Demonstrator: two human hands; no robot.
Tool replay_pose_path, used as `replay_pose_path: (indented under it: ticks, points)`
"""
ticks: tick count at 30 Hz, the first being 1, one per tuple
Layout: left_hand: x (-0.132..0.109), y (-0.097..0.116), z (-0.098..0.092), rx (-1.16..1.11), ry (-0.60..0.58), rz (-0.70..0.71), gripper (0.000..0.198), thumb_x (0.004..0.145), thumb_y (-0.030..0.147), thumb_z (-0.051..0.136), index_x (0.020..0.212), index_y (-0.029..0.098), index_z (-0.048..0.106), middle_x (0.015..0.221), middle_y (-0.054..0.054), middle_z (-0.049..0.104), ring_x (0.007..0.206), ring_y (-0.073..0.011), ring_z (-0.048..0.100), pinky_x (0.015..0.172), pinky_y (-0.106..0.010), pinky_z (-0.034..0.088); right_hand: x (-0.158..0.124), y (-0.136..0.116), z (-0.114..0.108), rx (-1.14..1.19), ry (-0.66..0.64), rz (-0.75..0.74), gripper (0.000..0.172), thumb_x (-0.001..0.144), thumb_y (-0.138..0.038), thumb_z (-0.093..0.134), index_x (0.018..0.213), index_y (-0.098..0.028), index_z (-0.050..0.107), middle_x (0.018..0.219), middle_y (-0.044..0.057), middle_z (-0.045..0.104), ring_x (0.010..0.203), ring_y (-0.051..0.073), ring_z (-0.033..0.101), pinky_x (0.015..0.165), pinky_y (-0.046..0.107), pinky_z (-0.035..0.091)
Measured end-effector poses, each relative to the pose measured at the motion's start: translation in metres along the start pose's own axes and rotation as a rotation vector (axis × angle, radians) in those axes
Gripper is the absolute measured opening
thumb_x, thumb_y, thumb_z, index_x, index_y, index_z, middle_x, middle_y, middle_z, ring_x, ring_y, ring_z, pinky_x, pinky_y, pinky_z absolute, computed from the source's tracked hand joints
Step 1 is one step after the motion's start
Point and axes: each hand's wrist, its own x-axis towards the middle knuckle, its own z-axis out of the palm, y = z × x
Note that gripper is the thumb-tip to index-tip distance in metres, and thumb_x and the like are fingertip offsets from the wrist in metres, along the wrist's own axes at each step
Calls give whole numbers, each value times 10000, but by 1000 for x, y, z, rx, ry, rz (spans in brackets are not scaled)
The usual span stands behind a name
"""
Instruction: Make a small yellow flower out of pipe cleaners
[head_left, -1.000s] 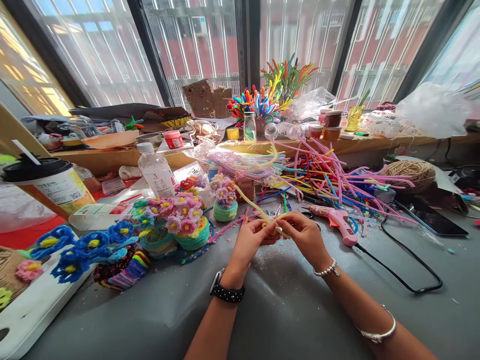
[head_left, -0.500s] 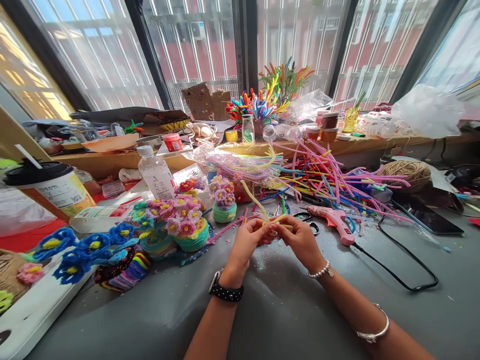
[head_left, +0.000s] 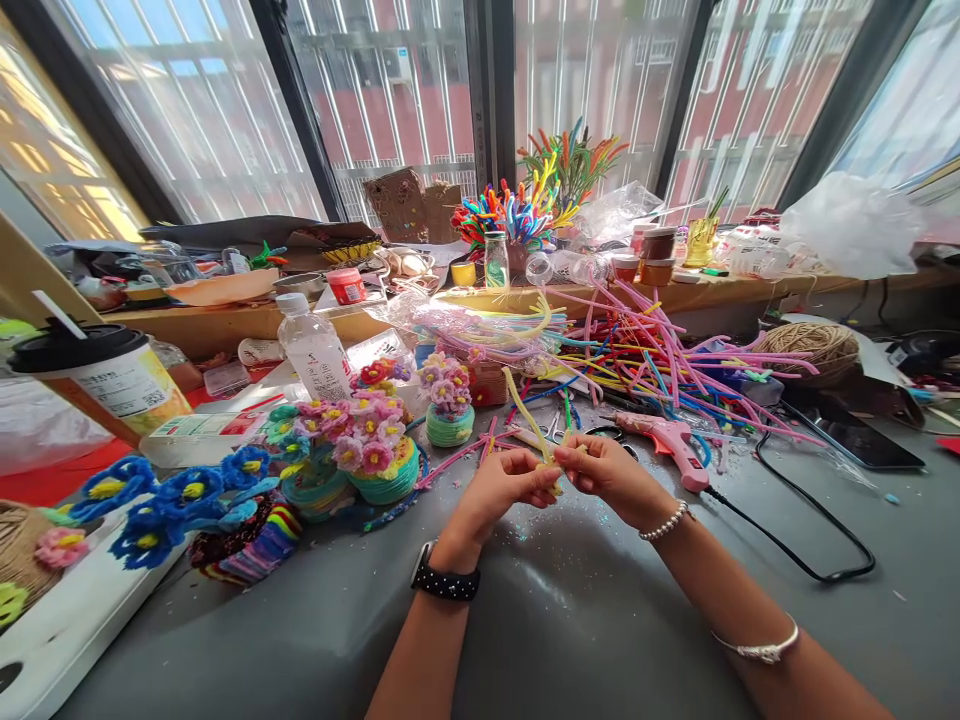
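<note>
“Head view first: what are the fingers doing?”

“Both sets are pinching. The left hand [head_left: 506, 490] has thumb and forefinger closed on a yellow stem [head_left: 529, 412], and the right hand [head_left: 619, 478] grasps it just beside them, though the fingertips cover exactly how.”

“And where does that put the stem?”

“Raised over the middle of the grey table [head_left: 525, 620], between the two hands, its free end pointing far and left.”

“How would you do this step well?”

“I take it for bending or twisting. I'd make the left pinch the anchor and let the right fingers turn – small turns, close to the grip, so that the bend comes where it's wanted and the long part doesn't kink.”

“What does the stem look like?”

“Pale yellow, slim and fuzzy, with a gentle curve in the free length. A small yellow bit shows under the left fingertips, but any shape made there is mostly hidden.”

“And farther out?”

“On the right, a pink glue gun [head_left: 671, 440] lies on its side; to the far left of the hands stands a turquoise pot [head_left: 450, 428] topped with pink flowers [head_left: 448, 382]; on the far right, a loose heap of coloured stems [head_left: 660, 350]”
</note>
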Motion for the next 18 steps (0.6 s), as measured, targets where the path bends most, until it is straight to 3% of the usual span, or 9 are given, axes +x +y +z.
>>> replay_pose_path:
  ticks: [7, 13, 18]
  points:
    - [5, -4, 1, -212, 159, 28, 227, 577, 275, 668, 738, 119, 637, 710, -24, 633, 652, -96, 579, 650, -200, 454, 4, 4, -5, 177, 83, -33, 170, 638, -277, 653, 708, -139, 583, 653, -22, 558, 542, 44, 470, 519, 169, 338]
    - [5, -2, 2, -299, 180, 55, 170, 576, 237, 674, 692, 117, 638, 660, -4, 620, 611, -76, 566, 618, -178, 456, 4, 3, -2, 27, 148, -176, 151, 658, -283, 631, 702, -148, 580, 648, -15, 554, 565, 68, 465, 534, 191, 358]
    - [5, -2, 3, -371, 205, 60, 165, 574, 223, 673, 683, 106, 629, 671, -22, 636, 596, -85, 576, 603, -187, 462, 2, 3, 2, -84, 117, -292, 121, 674, -266, 613, 733, -170, 568, 709, -9, 554, 606, 87, 463, 556, 207, 377]
